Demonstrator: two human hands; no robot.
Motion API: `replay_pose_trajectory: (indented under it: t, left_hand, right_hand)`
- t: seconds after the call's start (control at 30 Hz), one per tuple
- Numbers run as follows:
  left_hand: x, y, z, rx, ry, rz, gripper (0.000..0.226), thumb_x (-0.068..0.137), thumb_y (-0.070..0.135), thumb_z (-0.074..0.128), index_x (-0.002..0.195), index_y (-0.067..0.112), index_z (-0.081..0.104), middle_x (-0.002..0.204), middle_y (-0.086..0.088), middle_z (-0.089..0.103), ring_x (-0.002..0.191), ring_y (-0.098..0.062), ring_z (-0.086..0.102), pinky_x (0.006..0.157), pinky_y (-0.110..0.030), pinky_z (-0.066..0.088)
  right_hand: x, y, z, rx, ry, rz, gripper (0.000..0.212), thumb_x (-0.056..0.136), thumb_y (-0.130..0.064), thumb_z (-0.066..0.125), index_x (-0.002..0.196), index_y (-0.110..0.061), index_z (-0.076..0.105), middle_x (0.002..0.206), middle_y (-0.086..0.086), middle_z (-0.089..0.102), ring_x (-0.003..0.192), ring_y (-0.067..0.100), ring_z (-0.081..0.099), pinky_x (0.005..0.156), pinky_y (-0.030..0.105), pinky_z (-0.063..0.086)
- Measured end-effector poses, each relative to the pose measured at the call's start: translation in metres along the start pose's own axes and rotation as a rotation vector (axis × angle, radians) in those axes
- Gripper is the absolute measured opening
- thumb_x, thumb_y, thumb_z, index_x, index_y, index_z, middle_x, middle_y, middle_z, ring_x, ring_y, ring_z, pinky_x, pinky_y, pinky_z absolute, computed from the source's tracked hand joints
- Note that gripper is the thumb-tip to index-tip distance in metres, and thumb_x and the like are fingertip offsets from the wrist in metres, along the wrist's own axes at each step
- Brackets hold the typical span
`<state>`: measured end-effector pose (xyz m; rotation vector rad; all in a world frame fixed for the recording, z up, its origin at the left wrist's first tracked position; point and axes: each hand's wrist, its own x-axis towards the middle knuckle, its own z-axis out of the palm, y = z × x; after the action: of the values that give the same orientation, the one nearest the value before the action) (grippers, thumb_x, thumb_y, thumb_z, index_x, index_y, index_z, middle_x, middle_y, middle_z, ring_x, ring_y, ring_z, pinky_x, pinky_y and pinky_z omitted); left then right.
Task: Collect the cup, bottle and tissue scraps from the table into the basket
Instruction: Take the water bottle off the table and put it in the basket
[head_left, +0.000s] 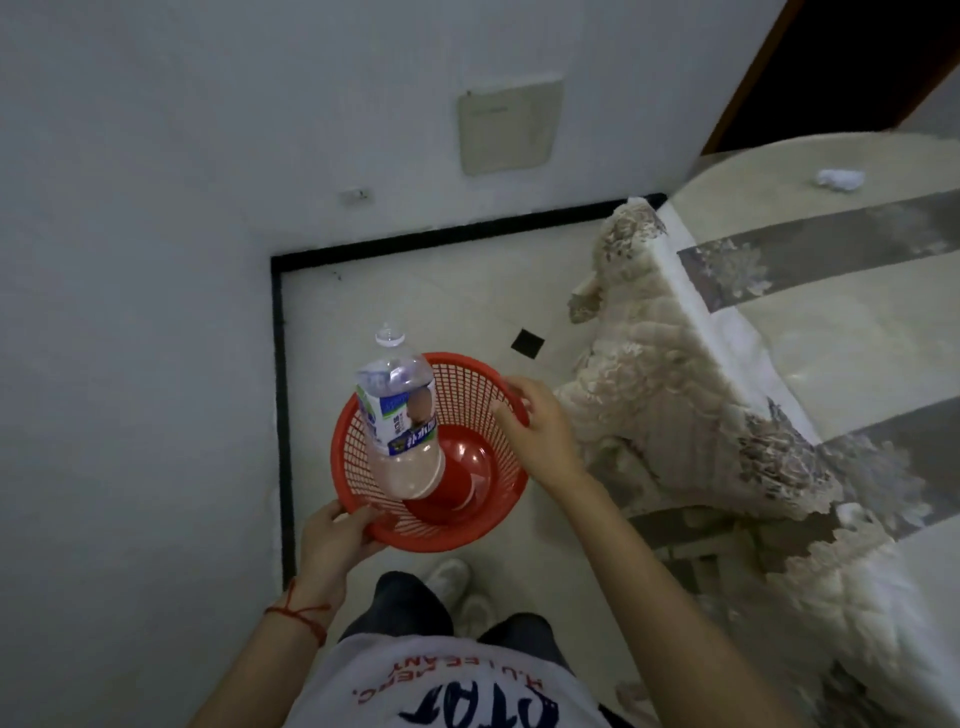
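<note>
Basket (470, 395): red plastic mesh, likely light and a little springy; held up over the floor beside the cloth-covered worktop (810, 322); best carried by the stiff rim, as now.
Left hand (332, 535): fingers curled round the near rim, thumb on top, gripping it.
Right hand (540, 426): pinching the far rim, fingertips inside the mesh.
Bottle (402, 410): clear plastic, capped, leaning inside the basket with its neck above the rim; seems nearly empty, so light and apt to roll or tip out if the basket tilts.
Cup (467, 478): red, lying in the basket bottom under the bottle's base; partly covered, its shape is hard to read.
Tissue scrap (839, 179): white crumpled wad on the far worktop; soft, weightless, a light pinch should do.
Hidden: most of the worktop is cut off at right, so any further scraps cannot be told.
</note>
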<state>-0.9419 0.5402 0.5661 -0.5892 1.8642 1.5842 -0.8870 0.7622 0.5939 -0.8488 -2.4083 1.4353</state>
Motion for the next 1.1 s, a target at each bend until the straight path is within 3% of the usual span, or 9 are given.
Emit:
replay_pose_trajectory:
  t: [0.17, 0.37, 0.5, 0.6, 0.7, 0.8, 0.9, 1.0, 1.1]
  left_hand:
    - [0.019, 0.010, -0.023, -0.122, 0.109, -0.014, 0.015, 0.081, -0.002, 0.058, 0.080, 0.012, 0.061, 0.082, -0.008, 0.066, 0.075, -0.023, 0.064, 0.045, -0.021, 0.053]
    - [0.058, 0.031, -0.055, -0.167, 0.234, -0.018, 0.011, 0.083, 0.001, 0.058, 0.084, 0.012, 0.059, 0.085, -0.007, 0.065, 0.076, -0.022, 0.064, 0.054, -0.027, 0.055]
    - [0.102, 0.061, -0.070, -0.172, 0.288, -0.006, 0.011, 0.082, 0.001, 0.059, 0.082, 0.012, 0.060, 0.090, -0.013, 0.065, 0.076, -0.024, 0.063, 0.065, -0.032, 0.052]
    - [0.142, 0.096, -0.077, -0.165, 0.296, -0.013, 0.011, 0.081, -0.001, 0.058, 0.087, 0.007, 0.060, 0.094, -0.015, 0.064, 0.076, -0.026, 0.063, 0.059, -0.029, 0.056]
    - [0.184, 0.141, -0.082, -0.159, 0.273, -0.033, 0.019, 0.082, -0.003, 0.056, 0.099, 0.004, 0.059, 0.097, -0.016, 0.063, 0.081, -0.029, 0.061, 0.052, -0.025, 0.057]
    - [0.227, 0.190, -0.080, -0.113, 0.212, -0.026, 0.020, 0.083, -0.002, 0.055, 0.102, 0.005, 0.058, 0.100, -0.017, 0.063, 0.079, -0.027, 0.062, 0.065, -0.033, 0.055]
    - [0.264, 0.236, -0.067, -0.054, 0.161, 0.008, 0.019, 0.084, -0.001, 0.054, 0.101, 0.007, 0.058, 0.095, -0.013, 0.064, 0.075, -0.023, 0.063, 0.066, -0.033, 0.053]
    - [0.299, 0.275, -0.046, -0.037, 0.110, 0.024, 0.016, 0.084, -0.003, 0.054, 0.098, 0.004, 0.058, 0.088, -0.012, 0.064, 0.072, -0.024, 0.062, 0.047, -0.022, 0.055]
    - [0.333, 0.305, -0.020, -0.014, 0.077, 0.010, 0.017, 0.084, -0.003, 0.053, 0.100, 0.002, 0.057, 0.095, -0.015, 0.063, 0.072, -0.023, 0.062, 0.052, -0.028, 0.054]
  right_hand:
    - [0.003, 0.033, 0.012, 0.131, 0.062, 0.243, 0.033, 0.090, -0.021, 0.054, 0.123, -0.014, 0.056, 0.124, 0.003, 0.060, 0.105, 0.008, 0.053, 0.081, 0.014, 0.040]
    - [0.025, 0.068, 0.045, 0.032, -0.168, 0.549, 0.036, 0.092, -0.014, 0.052, 0.124, 0.001, 0.053, 0.127, 0.019, 0.058, 0.115, 0.027, 0.054, 0.092, 0.026, 0.038]
    - [0.063, 0.086, 0.070, -0.052, -0.204, 0.660, 0.032, 0.092, -0.009, 0.051, 0.119, 0.009, 0.055, 0.122, 0.021, 0.058, 0.113, 0.031, 0.055, 0.095, 0.031, 0.041]
    - [0.089, 0.093, 0.084, -0.061, -0.194, 0.755, 0.011, 0.091, -0.005, 0.050, 0.089, 0.002, 0.059, 0.093, 0.018, 0.056, 0.085, 0.023, 0.049, 0.074, 0.026, 0.035]
    - [0.107, 0.098, 0.094, -0.086, -0.194, 0.876, 0.021, 0.092, -0.005, 0.048, 0.071, -0.004, 0.053, 0.073, 0.009, 0.049, 0.070, 0.019, 0.044, 0.067, 0.026, 0.033]
    - [0.139, 0.090, 0.107, -0.104, -0.178, 0.936, 0.040, 0.091, -0.002, 0.045, 0.054, -0.014, 0.038, 0.061, 0.004, 0.039, 0.056, 0.014, 0.034, 0.056, 0.027, 0.030]
    - [0.180, 0.080, 0.117, -0.087, -0.143, 0.944, 0.038, 0.090, -0.001, 0.046, 0.055, -0.013, 0.040, 0.063, 0.004, 0.044, 0.059, 0.016, 0.039, 0.064, 0.027, 0.034]
    - [0.221, 0.071, 0.126, -0.011, -0.114, 0.950, 0.012, 0.092, -0.011, 0.047, 0.081, -0.008, 0.053, 0.086, 0.009, 0.056, 0.087, 0.027, 0.056, 0.079, 0.030, 0.040]
    - [0.278, 0.067, 0.136, 0.039, -0.082, 0.917, 0.014, 0.092, -0.014, 0.049, 0.097, -0.004, 0.058, 0.101, 0.016, 0.060, 0.102, 0.033, 0.058, 0.081, 0.029, 0.038]
